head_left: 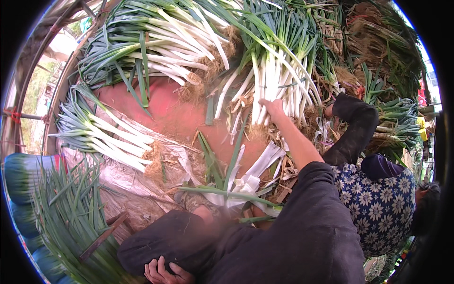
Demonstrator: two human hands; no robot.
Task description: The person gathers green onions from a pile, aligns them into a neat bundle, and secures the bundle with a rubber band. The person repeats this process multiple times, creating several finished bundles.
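My right hand (273, 109) reaches forward to a pile of leeks (271, 76) with long white stalks and green tops. Its fingers close around a white stalk near the root end, and the fingertips are partly hidden. My left hand (166, 271) rests against my dark-trousered knee at the bottom, fingers apart, with nothing visible in it. Left of the right-hand pile lies a larger heap of leeks (173, 46), its hairy roots facing right. A smaller bunch of leeks (117, 138) lies on pale sheeting at the left.
Stripped leaves and white peelings (248, 184) litter the red ground covering (159, 103) before me. Long green leaves (71, 213) and a wooden stick (103, 236) lie at lower left. Another person in a flowered top (379, 202) bends close on my right. Unpeeled leeks (397, 120) are beyond.
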